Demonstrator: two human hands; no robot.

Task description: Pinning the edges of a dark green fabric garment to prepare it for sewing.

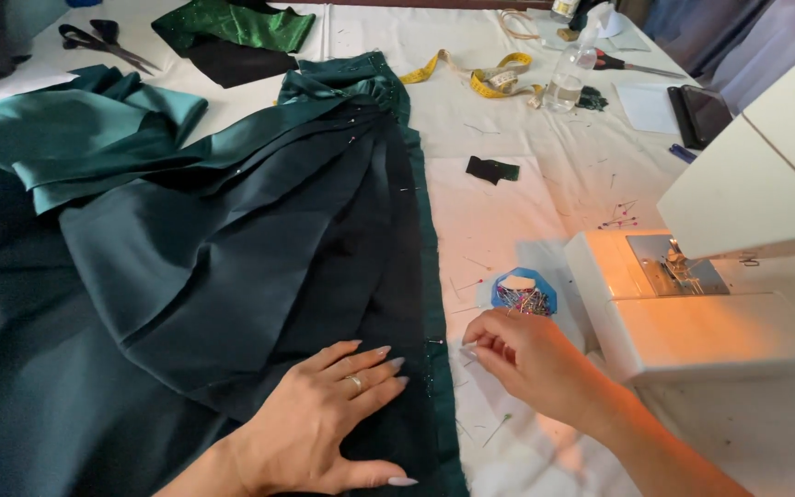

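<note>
Here, the pleated dark green satin fabric is pressed flat by the left hand, fingers spread. Its long edge runs from near to far across the white cloth-covered table. A pin seems pinched in the right hand, beside the white sewing machine.

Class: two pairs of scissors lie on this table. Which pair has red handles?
The red-handled scissors at the far right, beside the clear plastic bottle; the black-handled scissors lie far left.

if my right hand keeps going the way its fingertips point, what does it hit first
Probably the edge of the dark green fabric: the right hand points left, fingertips just short of it. Depth is hard to judge.
</note>
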